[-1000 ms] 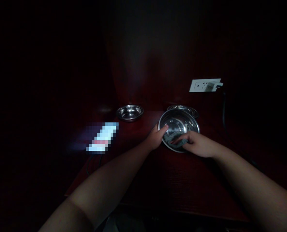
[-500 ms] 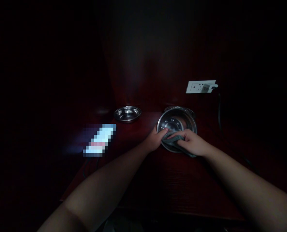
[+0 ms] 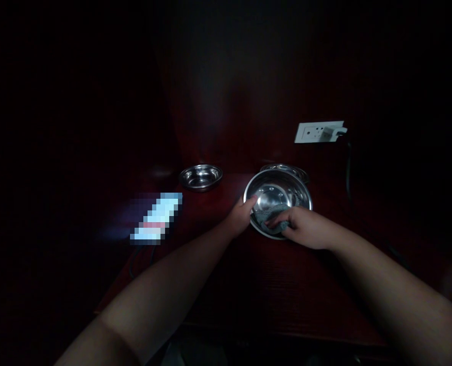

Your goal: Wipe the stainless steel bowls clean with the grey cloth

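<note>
A shiny metal bowl [image 3: 270, 195] is tilted toward me above the dark red table. My left hand [image 3: 241, 216] grips its left rim, thumb over the edge and the other fingers hidden behind. Inside the bowl, my right hand [image 3: 304, 226] presses a grey-green cloth [image 3: 273, 217] against the lower wall. The fingers of that hand are bent over the cloth. Behind the bowl, partly covered by it, shows the rim of another metal dish [image 3: 302, 174]. A shallow metal dish [image 3: 201, 178] sits apart to the left.
A lit, blurred-out phone-like screen [image 3: 155, 218] lies left of my forearm, with a thin cable [image 3: 131, 267] below it. On the back wall is a white socket plate [image 3: 313, 132] with a plug and a hanging black cord [image 3: 348, 175]. The surroundings are very dark.
My right hand and the cloth have moved deeper into the bowl; the cloth no longer hangs over the rim. The bowl has tilted slightly, and my left hand has shifted a little left.
</note>
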Demonstrator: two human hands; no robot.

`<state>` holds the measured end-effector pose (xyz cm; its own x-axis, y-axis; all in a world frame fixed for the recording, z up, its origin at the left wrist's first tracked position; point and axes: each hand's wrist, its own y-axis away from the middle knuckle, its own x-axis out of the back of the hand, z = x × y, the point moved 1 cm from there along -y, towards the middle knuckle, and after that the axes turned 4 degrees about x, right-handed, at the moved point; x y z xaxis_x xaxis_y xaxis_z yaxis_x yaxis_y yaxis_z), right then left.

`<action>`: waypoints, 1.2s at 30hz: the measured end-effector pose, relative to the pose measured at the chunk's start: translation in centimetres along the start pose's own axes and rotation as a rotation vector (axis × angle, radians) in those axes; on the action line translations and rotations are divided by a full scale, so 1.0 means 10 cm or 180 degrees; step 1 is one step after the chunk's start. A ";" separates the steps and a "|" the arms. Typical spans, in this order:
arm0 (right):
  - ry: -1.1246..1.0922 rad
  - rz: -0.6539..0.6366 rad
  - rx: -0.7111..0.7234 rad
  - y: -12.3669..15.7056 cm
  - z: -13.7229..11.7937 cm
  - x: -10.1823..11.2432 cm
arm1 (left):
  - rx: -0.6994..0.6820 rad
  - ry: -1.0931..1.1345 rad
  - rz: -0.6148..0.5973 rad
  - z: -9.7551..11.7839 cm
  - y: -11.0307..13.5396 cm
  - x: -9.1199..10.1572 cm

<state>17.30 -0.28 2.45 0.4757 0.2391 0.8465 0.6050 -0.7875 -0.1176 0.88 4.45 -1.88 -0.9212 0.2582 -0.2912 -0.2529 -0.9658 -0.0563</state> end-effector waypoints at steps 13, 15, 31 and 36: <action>0.0099 0.0160 0.0003 0.02 0.01 0.04 | 0.0000 0.0418 -0.0200 -0.02 -0.02 0.01; -0.0002 0.0135 0.0168 0.01 -0.01 0.02 | 0.0053 0.0464 -0.0219 -0.02 -0.03 0.00; 0.0664 0.0954 0.0153 -0.06 0.13 -0.12 | 0.0225 0.0574 -0.0483 0.02 -0.01 -0.05; 0.0731 0.0897 0.0066 -0.09 0.19 -0.17 | 0.0261 0.0519 -0.0485 0.04 0.01 -0.05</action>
<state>17.17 1.04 0.17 0.4714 -0.1215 0.8735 0.4845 -0.7920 -0.3716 1.24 4.26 -1.39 -0.8121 0.3876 -0.4362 -0.4148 -0.9092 -0.0356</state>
